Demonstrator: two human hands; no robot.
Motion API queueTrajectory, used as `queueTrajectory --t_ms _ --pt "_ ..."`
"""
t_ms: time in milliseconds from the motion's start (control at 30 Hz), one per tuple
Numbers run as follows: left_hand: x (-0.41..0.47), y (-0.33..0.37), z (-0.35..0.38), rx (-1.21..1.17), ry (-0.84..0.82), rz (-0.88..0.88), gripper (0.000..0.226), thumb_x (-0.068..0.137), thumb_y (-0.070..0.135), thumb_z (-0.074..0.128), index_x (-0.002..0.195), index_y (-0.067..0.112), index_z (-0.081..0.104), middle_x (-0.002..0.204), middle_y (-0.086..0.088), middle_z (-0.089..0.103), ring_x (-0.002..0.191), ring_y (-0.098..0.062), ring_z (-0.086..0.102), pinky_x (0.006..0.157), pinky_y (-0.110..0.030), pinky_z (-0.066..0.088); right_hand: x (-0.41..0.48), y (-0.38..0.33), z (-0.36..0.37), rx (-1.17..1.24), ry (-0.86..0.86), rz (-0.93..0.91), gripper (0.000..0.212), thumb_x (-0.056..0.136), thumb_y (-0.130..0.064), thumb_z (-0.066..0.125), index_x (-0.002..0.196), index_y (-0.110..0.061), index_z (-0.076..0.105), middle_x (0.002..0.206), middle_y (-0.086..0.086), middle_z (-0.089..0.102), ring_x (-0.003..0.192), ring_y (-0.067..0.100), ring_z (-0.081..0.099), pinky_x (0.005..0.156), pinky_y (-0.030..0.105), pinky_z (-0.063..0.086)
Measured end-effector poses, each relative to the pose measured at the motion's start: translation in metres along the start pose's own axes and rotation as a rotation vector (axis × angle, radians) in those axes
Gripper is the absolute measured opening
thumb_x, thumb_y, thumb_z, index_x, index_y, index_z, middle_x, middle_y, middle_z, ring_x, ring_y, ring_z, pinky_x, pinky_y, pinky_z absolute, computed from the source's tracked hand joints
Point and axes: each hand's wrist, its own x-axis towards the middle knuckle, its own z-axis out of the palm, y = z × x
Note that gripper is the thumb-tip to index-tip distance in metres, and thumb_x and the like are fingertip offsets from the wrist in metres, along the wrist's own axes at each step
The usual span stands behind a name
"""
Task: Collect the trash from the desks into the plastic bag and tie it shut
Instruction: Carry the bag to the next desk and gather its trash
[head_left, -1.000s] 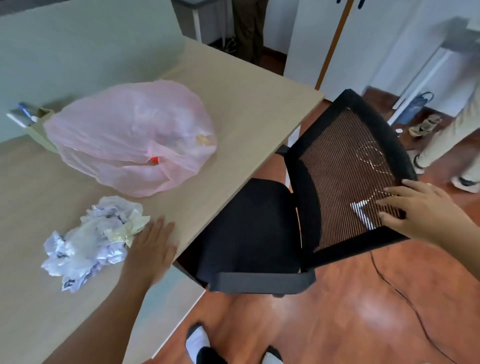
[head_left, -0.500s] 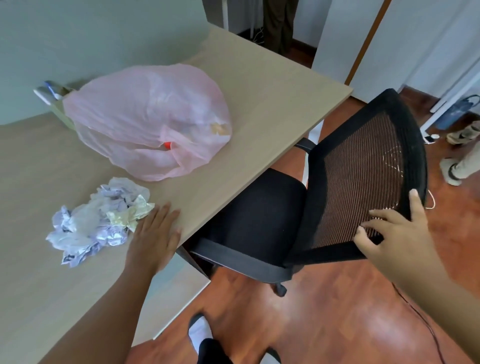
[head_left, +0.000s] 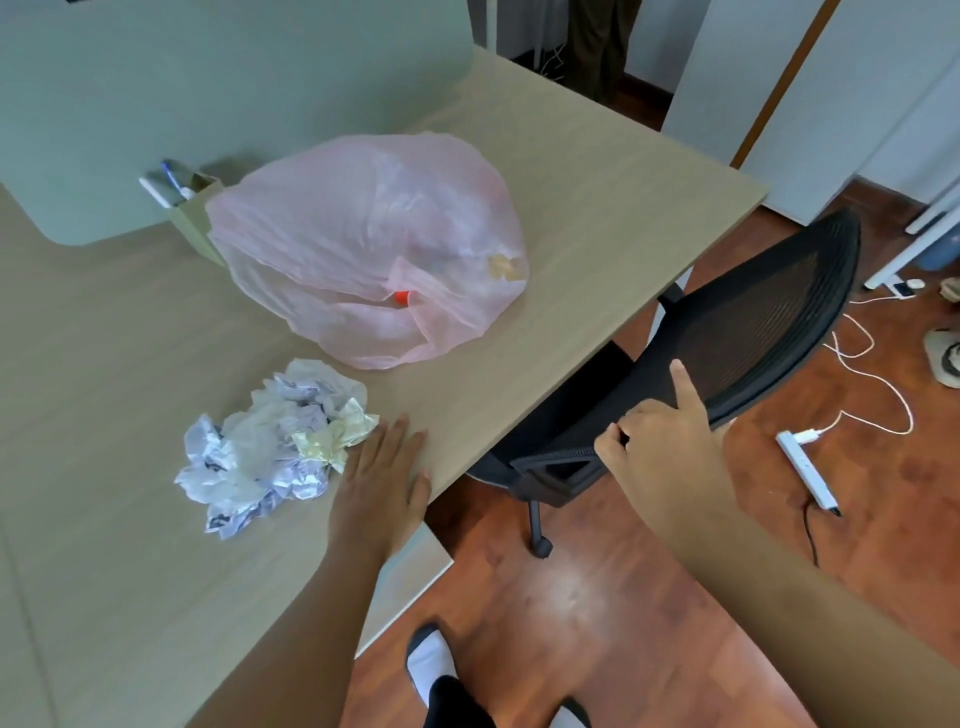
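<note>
A puffed-up pink plastic bag (head_left: 363, 244) lies on the beige desk (head_left: 597, 171), with trash showing faintly through it and its mouth facing me. In front of it sits a heap of crumpled white paper (head_left: 270, 447). My left hand (head_left: 382, 483) rests flat on the desk at the front edge, fingers together, touching the right side of the paper heap. My right hand (head_left: 660, 441) grips the lower frame of the black mesh chair back (head_left: 753, 322), index finger stretched up along the mesh.
A small cardboard pen holder (head_left: 195, 208) stands behind the bag against a pale green divider (head_left: 208, 93). The chair's seat is partly under the desk. A white power strip (head_left: 808, 467) and cables lie on the wooden floor at right. My socked feet show below.
The chair has swung and slid closer under the desk, its back now tilted away. My right hand moved from the mesh to the lower frame. My left hand stayed put.
</note>
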Motion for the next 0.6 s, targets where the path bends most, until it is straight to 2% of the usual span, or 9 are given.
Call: queueTrajectory --t_ms 100,200,267,333,400,433,500,533,600 --pt "-0.002 0.002 -0.003 -0.087 0.003 0.014 0.057 0.092 0.041 0.033 0.143 0.019 0.046 0.155 -0.004 0.037 0.147 -0.024 0.024 0.121 -0.037 0.011 0.026 -0.021 0.003 0.023 0.054 0.052 0.033 0.083 -0.033 0.040 0.054 -0.019 0.047 0.049 -0.008 0.044 0.065 0.019 0.057 0.087 0.043 0.039" --pt "-0.011 -0.003 -0.010 -0.155 0.053 0.109 0.051 0.087 0.035 0.050 0.134 0.016 0.051 0.145 -0.007 0.048 0.140 -0.028 0.036 0.114 -0.048 0.031 0.046 -0.024 0.002 -0.014 -0.043 0.062 0.036 0.084 -0.036 0.041 0.055 -0.021 0.056 0.050 -0.007 0.048 0.066 0.015 0.052 0.093 0.043 0.036" --pt "-0.015 -0.011 -0.018 -0.177 0.145 0.192 0.046 0.082 0.032 0.058 0.125 0.017 0.055 0.135 -0.005 0.055 0.130 -0.029 0.045 0.104 -0.047 0.039 0.048 -0.013 0.005 -0.162 -0.025 0.003 0.014 0.070 -0.014 0.070 0.059 -0.015 0.063 0.053 0.003 0.055 0.065 0.028 0.057 0.102 0.054 0.033" --pt "-0.016 -0.023 -0.031 -0.196 0.265 0.221 0.041 0.081 0.031 0.061 0.120 0.018 0.057 0.130 -0.004 0.057 0.124 -0.029 0.049 0.102 -0.041 0.036 0.050 -0.002 0.019 -0.329 -0.002 -0.081 0.022 0.053 0.011 0.076 0.068 -0.004 0.067 0.056 0.015 0.055 0.065 0.037 0.058 0.107 0.068 0.025" --pt "-0.015 -0.041 -0.045 -0.174 0.353 0.180 0.039 0.079 0.031 0.063 0.116 0.018 0.059 0.128 -0.004 0.058 0.121 -0.030 0.051 0.099 -0.041 0.035 0.052 -0.008 0.018 -0.342 -0.043 0.026 0.011 0.070 -0.013 0.075 0.081 -0.012 0.073 0.081 0.016 0.068 0.099 0.043 0.061 0.108 0.073 0.018" --pt "-0.015 -0.053 -0.052 -0.157 0.380 0.146 0.040 0.078 0.033 0.064 0.115 0.018 0.061 0.128 -0.004 0.058 0.120 -0.031 0.052 0.098 -0.043 0.036 0.054 -0.025 0.009 -0.279 -0.075 0.164 0.015 0.082 -0.030 0.063 0.087 -0.021 0.074 0.101 0.013 0.070 0.120 0.042 0.052 0.111 0.073 0.007" --pt "-0.019 -0.080 -0.064 -0.126 0.402 0.078 0.042 0.078 0.037 0.063 0.116 0.019 0.060 0.131 -0.004 0.057 0.122 -0.031 0.050 0.097 -0.047 0.037 0.057 -0.069 0.004 -0.118 0.047 0.263 0.036 0.086 -0.042 0.050 0.101 -0.020 0.074 0.124 0.012 0.062 0.134 0.040 0.039 0.112 0.066 -0.005" --pt "-0.022 -0.093 -0.069 -0.108 0.401 0.051 0.044 0.078 0.040 0.061 0.118 0.021 0.058 0.135 -0.004 0.055 0.125 -0.032 0.047 0.098 -0.049 0.036 0.059 -0.096 0.008 -0.070 0.105 0.161 0.048 0.081 -0.050 0.048 0.109 -0.019 0.072 0.129 0.013 0.060 0.133 0.040 0.040 0.112 0.066 0.000" --pt "-0.028 -0.119 -0.077 -0.063 0.365 -0.024 0.048 0.081 0.044 0.056 0.125 0.023 0.053 0.143 -0.004 0.048 0.132 -0.035 0.040 0.103 -0.052 0.033 0.067 -0.157 0.015 0.031 0.020 -0.131 0.071 0.073 -0.066 0.042 0.131 -0.028 0.058 0.144 0.013 0.049 0.135 0.040 0.040 0.109 0.069 0.018"
